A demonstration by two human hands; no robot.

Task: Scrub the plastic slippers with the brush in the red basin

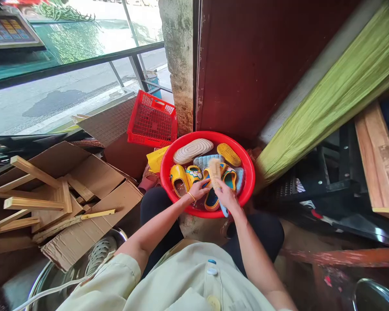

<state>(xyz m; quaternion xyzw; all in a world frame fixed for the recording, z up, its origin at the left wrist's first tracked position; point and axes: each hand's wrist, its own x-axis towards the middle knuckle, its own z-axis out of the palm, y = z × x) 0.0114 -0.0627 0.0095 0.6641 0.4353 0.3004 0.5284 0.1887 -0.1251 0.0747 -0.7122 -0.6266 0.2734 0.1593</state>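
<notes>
A round red basin (250, 185) stands between my knees with several shoes in it. My right hand (227, 195) is closed around a scrub brush (215, 167), whose pale head is blurred; a light blue end shows below the hand. My left hand (199, 191) grips the near side of a yellow and blue clog (212, 201), partly hidden under the brush and hands. Around it lie a yellow clog (179, 178), a yellow patterned clog (193, 173), a cream sole-up shoe (193, 150), a yellow sole-up shoe (228, 154) and a grey-blue shoe (208, 161).
Behind the basin are a red plastic crate (152, 119) and a dark red door (262, 60). At left, wooden pieces (39, 203) lie in an opened cardboard box (94, 220), above a metal bowl holding a grey clog (100, 252). A green cloth (330, 99) hangs at right.
</notes>
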